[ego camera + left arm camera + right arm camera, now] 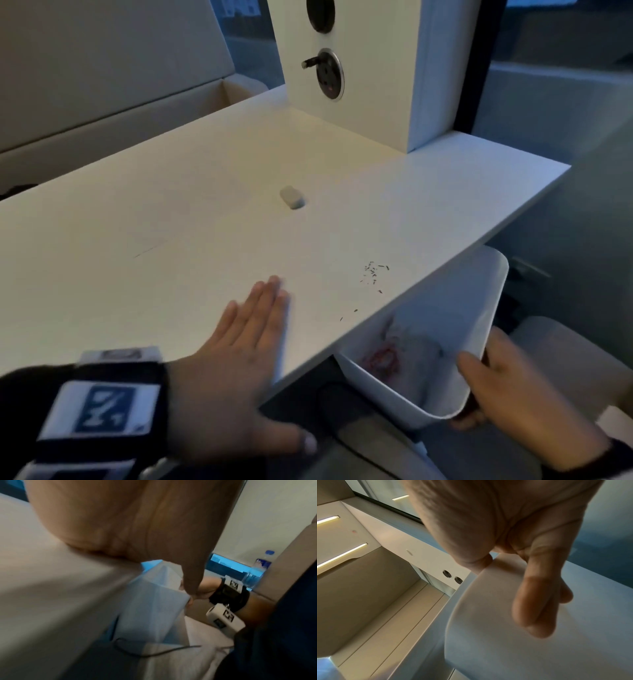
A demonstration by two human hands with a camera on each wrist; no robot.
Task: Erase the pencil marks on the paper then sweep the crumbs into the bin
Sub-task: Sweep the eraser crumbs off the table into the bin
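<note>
A pale eraser [292, 197] lies mid-table on the white table [445, 192]. Dark eraser crumbs [374, 274] are scattered near the table's right edge. A faint pencil line [147, 250] shows further left; the paper's edges are too faint to make out. My left hand [246, 335] lies flat on the table with straight fingers, left of the crumbs and apart from them. My right hand [479, 373] grips the rim of a white bin [455, 308], held tilted just below the table edge under the crumbs. In the right wrist view the thumb [481, 563] hooks over the bin [488, 635] wall.
A white post with round sockets [330, 73] stands at the table's back. The bin holds red scraps [383, 359] and white waste. A dark cable [154, 654] runs beneath the table. A water bottle [257, 572] stands behind my right wrist. A padded seat [555, 346] lies to the right.
</note>
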